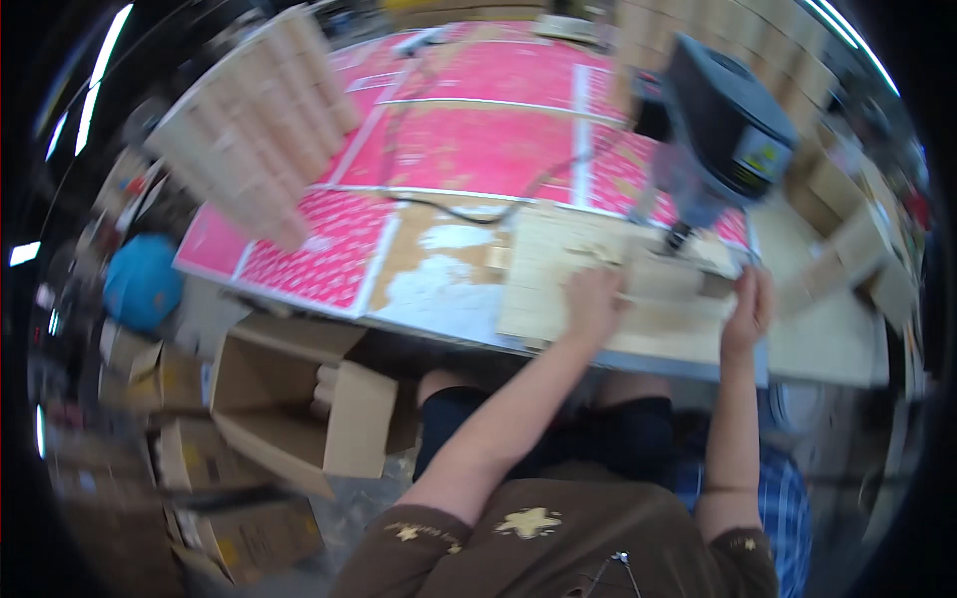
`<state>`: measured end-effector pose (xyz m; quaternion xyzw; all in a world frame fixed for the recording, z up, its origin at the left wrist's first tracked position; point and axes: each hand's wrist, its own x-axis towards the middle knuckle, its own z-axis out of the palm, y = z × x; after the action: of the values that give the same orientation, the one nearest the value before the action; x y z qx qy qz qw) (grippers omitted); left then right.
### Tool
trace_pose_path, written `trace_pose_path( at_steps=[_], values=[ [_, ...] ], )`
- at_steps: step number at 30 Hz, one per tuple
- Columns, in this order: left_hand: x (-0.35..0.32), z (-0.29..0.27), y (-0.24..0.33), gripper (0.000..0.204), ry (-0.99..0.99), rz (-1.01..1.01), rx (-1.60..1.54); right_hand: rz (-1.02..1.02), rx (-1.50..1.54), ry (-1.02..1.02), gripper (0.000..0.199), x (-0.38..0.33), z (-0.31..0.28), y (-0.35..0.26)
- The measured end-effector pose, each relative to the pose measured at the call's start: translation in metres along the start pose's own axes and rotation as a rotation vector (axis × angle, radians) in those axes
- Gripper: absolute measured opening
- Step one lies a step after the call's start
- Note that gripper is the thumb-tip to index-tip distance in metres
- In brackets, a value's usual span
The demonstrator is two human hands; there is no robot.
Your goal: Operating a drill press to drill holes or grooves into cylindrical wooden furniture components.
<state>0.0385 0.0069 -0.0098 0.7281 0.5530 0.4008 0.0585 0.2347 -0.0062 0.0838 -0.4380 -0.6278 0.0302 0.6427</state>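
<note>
A pale wooden block [663,280] lies on a light plywood board [538,289], beneath the chuck of a black bench drill press [733,120]. At the block's left end my left hand [594,301] is closed, its fingers curled against the wood. My right hand [750,307] is closed just beyond the block's right end, beside the press; what lies in its fingers is too blurred to make out. The chuck [678,237] points down at the block. Wood chips [588,251] lie behind my left hand.
Stacked wooden blocks [259,125] stand at the table's left, with another stack [738,35] behind the press. A black cable [449,211] crosses the pink-covered table [478,145]. Below the front edge sits an open cardboard box [359,419] holding wooden pieces. More cartons [254,538] lie left.
</note>
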Motion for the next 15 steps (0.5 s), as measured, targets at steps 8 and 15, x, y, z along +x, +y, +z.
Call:
trace_pose_path(
  at_steps=[8,15],
  values=[
    [-0.011,-0.014,-0.003,0.056,0.035,-0.063,-0.081,-0.078,0.067,-0.083,0.015,-0.019,0.027,0.013],
    [-0.007,-0.012,0.000,0.058,0.016,-0.064,-0.043,-0.127,-0.250,-0.097,0.017,0.082,-0.015,0.005]
  ],
)
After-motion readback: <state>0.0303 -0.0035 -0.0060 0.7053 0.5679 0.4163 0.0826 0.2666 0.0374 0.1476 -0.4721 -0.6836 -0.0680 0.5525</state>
